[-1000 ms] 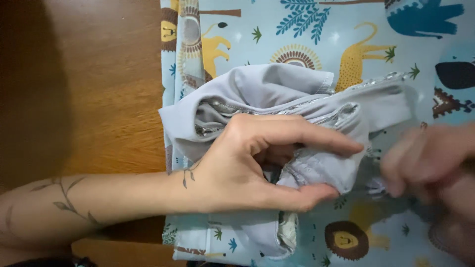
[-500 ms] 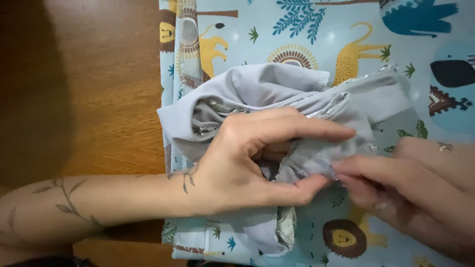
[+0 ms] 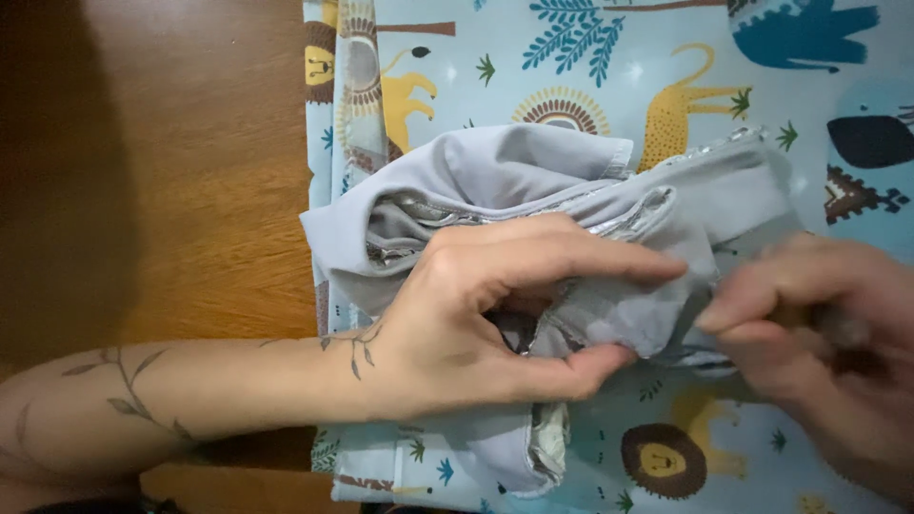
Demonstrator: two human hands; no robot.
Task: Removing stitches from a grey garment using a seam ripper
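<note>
Gripping bunched grey garment (image 3: pixel 533 205): left hand (image 3: pixel 476 328) clamps it, thumb and fingers closed over folds. Right hand (image 3: pixel 819 333) pinches its right edge, blurred. Garment lies on pale blue animal-print cloth (image 3: pixel 666 76) over wooden table (image 3: pixel 171 190).

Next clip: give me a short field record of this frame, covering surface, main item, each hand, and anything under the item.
surface: brown wooden table
cloth underneath: light blue printed cloth with lions, trees and other animals, spread over the table's right part
main item: grey garment, bunched and partly folded, lying on the printed cloth
left hand: left hand grips the garment's middle, thumb under a fold, fingers stretched over it
right hand: right hand pinches the garment's right edge; blurred
forearm: leaf tattoo on the left forearm
</note>
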